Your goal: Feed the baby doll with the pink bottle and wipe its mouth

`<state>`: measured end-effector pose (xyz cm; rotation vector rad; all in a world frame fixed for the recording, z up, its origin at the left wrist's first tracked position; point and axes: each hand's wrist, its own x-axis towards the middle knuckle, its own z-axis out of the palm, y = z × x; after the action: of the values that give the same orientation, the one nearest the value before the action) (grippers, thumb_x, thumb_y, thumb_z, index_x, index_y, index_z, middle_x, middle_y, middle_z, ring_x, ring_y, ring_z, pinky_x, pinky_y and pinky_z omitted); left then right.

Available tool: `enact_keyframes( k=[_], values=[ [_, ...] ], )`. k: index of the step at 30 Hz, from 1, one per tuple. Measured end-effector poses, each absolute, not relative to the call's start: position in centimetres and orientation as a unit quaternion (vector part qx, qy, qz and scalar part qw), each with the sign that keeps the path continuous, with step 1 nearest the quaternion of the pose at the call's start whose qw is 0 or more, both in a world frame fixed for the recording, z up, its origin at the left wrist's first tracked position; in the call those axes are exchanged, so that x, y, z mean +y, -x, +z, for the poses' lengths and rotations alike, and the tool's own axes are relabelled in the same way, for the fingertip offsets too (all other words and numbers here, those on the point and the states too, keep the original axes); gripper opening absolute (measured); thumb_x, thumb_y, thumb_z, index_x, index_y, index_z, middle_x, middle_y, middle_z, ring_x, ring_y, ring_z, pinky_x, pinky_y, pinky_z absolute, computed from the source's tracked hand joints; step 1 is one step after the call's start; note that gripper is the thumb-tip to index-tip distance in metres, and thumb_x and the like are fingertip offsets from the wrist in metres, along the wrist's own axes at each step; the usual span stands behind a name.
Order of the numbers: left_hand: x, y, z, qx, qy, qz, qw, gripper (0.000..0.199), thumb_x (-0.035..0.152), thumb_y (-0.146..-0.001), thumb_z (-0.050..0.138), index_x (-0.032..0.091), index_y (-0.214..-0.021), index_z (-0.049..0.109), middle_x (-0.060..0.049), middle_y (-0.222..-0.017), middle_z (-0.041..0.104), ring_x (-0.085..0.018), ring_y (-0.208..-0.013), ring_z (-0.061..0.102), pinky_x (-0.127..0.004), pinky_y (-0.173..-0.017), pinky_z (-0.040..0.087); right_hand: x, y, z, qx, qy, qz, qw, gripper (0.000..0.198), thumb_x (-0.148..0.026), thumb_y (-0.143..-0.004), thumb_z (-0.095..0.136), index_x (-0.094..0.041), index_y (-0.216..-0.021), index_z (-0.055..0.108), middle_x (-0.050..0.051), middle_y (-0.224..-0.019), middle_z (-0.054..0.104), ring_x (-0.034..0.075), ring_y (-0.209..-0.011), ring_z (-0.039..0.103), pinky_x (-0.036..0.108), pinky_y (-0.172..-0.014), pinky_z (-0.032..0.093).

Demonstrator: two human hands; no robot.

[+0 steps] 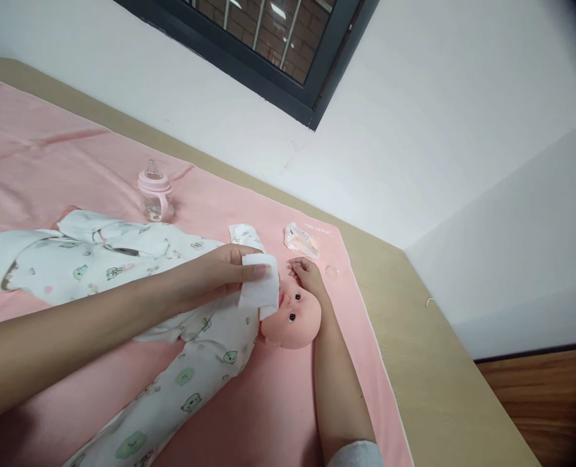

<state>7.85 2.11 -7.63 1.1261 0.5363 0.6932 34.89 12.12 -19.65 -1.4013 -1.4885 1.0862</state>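
Observation:
A baby doll (303,318) lies on its back in white clothes (171,253) with a green animal print, its head to the right. My left hand (229,269) pinches a folded white wipe (261,285) between thumb and fingers. The wipe is beside the doll's mouth and covers its chin and neck. Around the far side of the doll's head lies my right hand (307,272), forearm along the crown. Its fingers are loosely stretched and slightly apart, with nothing seen in them.
A pink-capped baby bottle (156,191) stands behind the doll's body. Past my right hand lie a crumpled clear packet (301,240) and a small clear round piece (332,270). A pink mat (360,363) covers the tan table (414,363), which meets a white wall with a dark-framed window (312,107).

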Motion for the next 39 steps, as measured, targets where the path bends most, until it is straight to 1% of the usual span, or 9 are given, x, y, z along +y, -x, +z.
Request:
enact_keyframes(
  k=[3,6,11,15,19,24,29,33,39],
  values=[
    [2.3,-7.8,-7.9,0.237,-0.521,0.317,0.756,0.037,0.045,-0.081,0.071,0.014,-0.067,0.057,-0.002,-0.064,0.057,-0.012,-0.058,0.054,-0.021,-0.052,0.043,12.2,-34.9,-19.7,-0.589,0.555,0.429,0.401,0.021,-0.026,-0.077,0.054,-0.017,-0.092,0.066,0.003,-0.083,0.067,0.012,-0.067,0.061,0.029,-0.070,0.048],
    [2.2,-7.9,-7.7,0.271,-0.539,0.320,0.731,0.036,0.042,-0.082,0.072,0.014,-0.065,0.057,0.001,-0.059,0.053,-0.009,-0.052,0.048,-0.019,-0.048,0.038,12.1,-34.9,-19.7,-0.589,0.553,0.433,0.400,0.021,-0.027,-0.077,0.054,-0.017,-0.092,0.066,0.003,-0.084,0.067,0.012,-0.067,0.061,0.029,-0.070,0.048],
    [1.5,-8.3,-7.2,0.344,-0.588,0.327,0.655,0.024,0.038,-0.076,0.076,0.016,-0.074,0.067,0.000,-0.065,0.063,-0.010,-0.055,0.054,-0.017,-0.048,0.039,12.2,-35.0,-19.8,-0.588,0.555,0.434,0.397,0.021,-0.027,-0.078,0.054,-0.018,-0.092,0.066,0.003,-0.085,0.067,0.012,-0.067,0.061,0.028,-0.069,0.048],
    [1.4,-8.7,-7.5,0.358,-0.632,0.314,0.611,0.018,0.035,-0.075,0.074,0.017,-0.075,0.068,0.002,-0.061,0.061,-0.010,-0.054,0.052,-0.017,-0.047,0.036,12.3,-35.1,-20.0,-0.588,0.556,0.434,0.397,0.020,-0.026,-0.078,0.054,-0.017,-0.092,0.066,0.003,-0.085,0.067,0.011,-0.066,0.060,0.027,-0.069,0.048],
    [1.4,-8.7,-8.0,0.371,-0.713,0.299,0.515,0.020,0.039,-0.077,0.069,0.018,-0.077,0.070,0.002,-0.065,0.062,-0.011,-0.058,0.052,-0.019,-0.051,0.035,12.5,-35.2,-20.1,-0.590,0.554,0.431,0.399,0.020,-0.027,-0.078,0.055,-0.018,-0.091,0.066,0.003,-0.084,0.067,0.011,-0.066,0.061,0.027,-0.070,0.048],
    [1.3,-8.8,-8.5,0.375,-0.793,0.290,0.383,0.014,0.032,-0.080,0.063,0.020,-0.079,0.071,0.003,-0.068,0.062,-0.011,-0.060,0.049,-0.021,-0.054,0.034,12.5,-35.2,-20.2,-0.593,0.556,0.429,0.394,0.021,-0.028,-0.078,0.055,-0.017,-0.092,0.066,0.003,-0.086,0.067,0.010,-0.066,0.061,0.027,-0.070,0.048],
    [1.5,-9.1,-9.5,0.352,-0.826,0.287,0.335,0.014,0.026,-0.082,0.059,0.019,-0.084,0.070,0.002,-0.068,0.063,-0.012,-0.059,0.051,-0.023,-0.056,0.036,12.5,-35.2,-20.2,-0.590,0.556,0.429,0.399,0.019,-0.027,-0.078,0.055,-0.018,-0.091,0.066,0.003,-0.084,0.067,0.010,-0.065,0.060,0.027,-0.069,0.048],
    [1.4,-9.4,-10.1,0.325,-0.834,0.313,0.318,0.011,0.021,-0.084,0.057,0.019,-0.082,0.068,0.001,-0.075,0.065,-0.014,-0.067,0.056,-0.024,-0.061,0.039,12.4,-35.1,-20.1,-0.591,0.557,0.426,0.399,0.019,-0.026,-0.078,0.055,-0.018,-0.091,0.066,0.003,-0.085,0.068,0.010,-0.065,0.061,0.028,-0.070,0.049],
    [1.3,-9.5,-10.8,0.276,-0.861,0.338,0.261,0.017,0.013,-0.088,0.052,0.018,-0.085,0.068,-0.002,-0.085,0.066,-0.015,-0.075,0.059,-0.026,-0.067,0.041,12.4,-35.1,-20.1,-0.592,0.558,0.425,0.397,0.019,-0.028,-0.078,0.055,-0.018,-0.091,0.065,0.003,-0.084,0.068,0.010,-0.066,0.060,0.028,-0.071,0.049]
  ],
)
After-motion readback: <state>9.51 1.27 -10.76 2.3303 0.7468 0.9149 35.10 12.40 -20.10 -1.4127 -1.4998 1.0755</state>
